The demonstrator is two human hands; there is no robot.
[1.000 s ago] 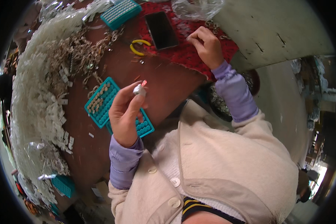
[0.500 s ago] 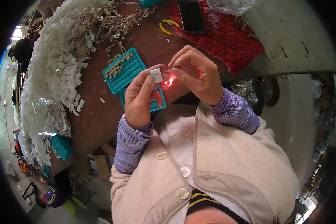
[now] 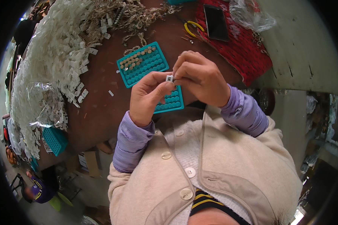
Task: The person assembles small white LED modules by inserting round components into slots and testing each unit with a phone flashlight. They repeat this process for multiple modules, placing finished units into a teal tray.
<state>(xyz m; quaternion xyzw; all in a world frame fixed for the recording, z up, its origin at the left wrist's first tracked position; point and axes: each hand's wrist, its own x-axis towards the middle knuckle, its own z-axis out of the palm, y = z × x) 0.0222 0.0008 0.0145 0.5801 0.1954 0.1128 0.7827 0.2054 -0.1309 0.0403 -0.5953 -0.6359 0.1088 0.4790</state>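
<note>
My left hand (image 3: 148,95) pinches a small white plastic case (image 3: 169,78) between thumb and fingers, its narrow end with a dark opening facing up. My right hand (image 3: 202,80) is closed at the case's right side, fingertips pressed together; what they hold is hidden. Beyond my left hand lies a teal tray (image 3: 154,67) with round pits, part of them filled with small tan round pieces. A second teal tray (image 3: 173,100) sits under my hands, partly covered by them.
A large heap of white plastic pieces (image 3: 60,56) spreads over the left side. Tangled beige cords (image 3: 127,18) lie at the back. Yellow-handled pliers (image 3: 191,30), a dark phone (image 3: 216,22) on red cloth (image 3: 248,56) and a clear bag (image 3: 251,17) are at back right. A person (image 3: 41,189) is at lower left.
The white case has turned from its flat face to its narrow end. My right hand has closed in against it. The red glow between my hands is gone. The whole view has shifted slightly.
</note>
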